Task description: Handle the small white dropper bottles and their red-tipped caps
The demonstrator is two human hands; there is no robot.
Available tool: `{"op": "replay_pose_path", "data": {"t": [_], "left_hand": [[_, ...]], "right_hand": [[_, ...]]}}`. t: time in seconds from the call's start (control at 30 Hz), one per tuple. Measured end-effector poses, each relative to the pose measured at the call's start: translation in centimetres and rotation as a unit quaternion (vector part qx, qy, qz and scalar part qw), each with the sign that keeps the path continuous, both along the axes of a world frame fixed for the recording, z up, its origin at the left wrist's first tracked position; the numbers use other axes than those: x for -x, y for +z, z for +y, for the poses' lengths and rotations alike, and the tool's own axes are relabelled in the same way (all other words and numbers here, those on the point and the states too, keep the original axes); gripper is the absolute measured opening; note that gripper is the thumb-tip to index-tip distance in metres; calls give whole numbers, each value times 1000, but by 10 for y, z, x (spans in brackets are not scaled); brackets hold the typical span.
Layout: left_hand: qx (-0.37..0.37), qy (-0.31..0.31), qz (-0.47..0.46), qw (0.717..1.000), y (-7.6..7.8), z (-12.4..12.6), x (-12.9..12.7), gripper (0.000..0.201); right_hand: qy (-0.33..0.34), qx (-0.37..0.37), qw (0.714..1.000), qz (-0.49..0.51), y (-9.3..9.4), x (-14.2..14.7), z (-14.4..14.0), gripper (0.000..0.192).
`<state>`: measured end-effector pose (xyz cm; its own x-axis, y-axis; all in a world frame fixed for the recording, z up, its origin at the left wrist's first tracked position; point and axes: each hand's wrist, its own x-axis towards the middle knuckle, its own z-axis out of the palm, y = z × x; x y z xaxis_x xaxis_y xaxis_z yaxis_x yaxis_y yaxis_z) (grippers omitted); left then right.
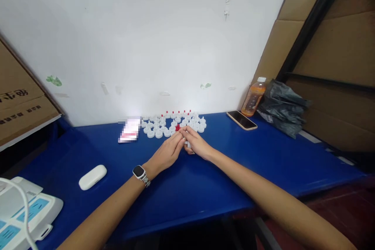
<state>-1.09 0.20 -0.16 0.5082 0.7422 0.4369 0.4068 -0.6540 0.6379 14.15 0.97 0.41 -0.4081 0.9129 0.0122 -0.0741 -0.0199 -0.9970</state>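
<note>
My right hand is closed around a white nozzle cap, mostly hidden by the fingers. My left hand, with a watch on its wrist, meets it from the left. Its fingers are pinched together against the right fingertips, and whatever lies between them cannot be made out. Just behind the hands is a small pile of red tips. Around it stand several white nozzle caps in loose rows. Along the back, several caps carry a red tip on the nozzle.
A pixelated card lies left of the caps, a white oval case nearer me. At front left is a power strip with a cable. To the right are a phone, an orange drink bottle and a black plastic bag.
</note>
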Motion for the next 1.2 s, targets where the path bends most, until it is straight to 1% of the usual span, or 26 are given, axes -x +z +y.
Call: {"op": "replay_pose_path", "data": {"t": [0.07,0.13,0.2,0.27,0.37,0.4,0.47,0.6,0.7,0.77,0.87,0.93,1.0,1.03,1.07,1.1,1.13,1.2], "left_hand": [[7,-3,-15,1000,1,3,-1,37],[46,13,-36,998,1,5,-5,42],[104,26,-67,992,-1,7,-10,46],[169,21,-115,979,-4,8,-16,49],[249,-1,-183,951,-3,12,-24,52],[262,-1,-193,946,0,13,-26,52],[269,7,-191,944,7,17,-28,53],[270,13,-164,949,21,24,-30,53],[298,2,-184,937,27,24,-33,49],[330,-5,-215,919,30,22,-38,44],[384,-13,-268,883,33,20,-42,36],[427,-12,-308,850,34,20,-39,33],[465,-2,-352,812,34,22,-29,38],[470,3,-370,801,33,24,-23,42],[456,14,-379,805,32,25,-16,43],[428,32,-370,824,31,28,-10,42],[388,52,-339,856,30,31,-5,40],[250,103,-231,935,28,39,1,35]], "right_hand": [[-14,-41,999,-31,2,-3,1,21],[-54,-136,985,-91,6,-8,0,17],[-96,-245,948,-180,12,-15,-3,17],[-120,-316,902,-268,17,-21,-6,20],[-142,-366,851,-349,23,-25,-9,24],[-150,-379,837,-366,24,-25,-9,25],[-169,-397,812,-392,25,-26,-8,27],[-200,-416,779,-424,27,-27,-4,27],[-212,-430,762,-434,28,-30,-2,27],[-217,-445,750,-440,27,-31,0,26],[-220,-477,731,-436,25,-33,3,22],[-223,-512,712,-427,26,-38,3,17],[-226,-550,693,-408,26,-43,4,13],[-231,-558,694,-392,26,-45,4,12],[-240,-555,706,-370,26,-46,4,13],[-253,-536,729,-342,25,-47,6,14],[-267,-503,760,-312,24,-47,7,17],[-282,-412,828,-254,19,-44,13,22]]}}
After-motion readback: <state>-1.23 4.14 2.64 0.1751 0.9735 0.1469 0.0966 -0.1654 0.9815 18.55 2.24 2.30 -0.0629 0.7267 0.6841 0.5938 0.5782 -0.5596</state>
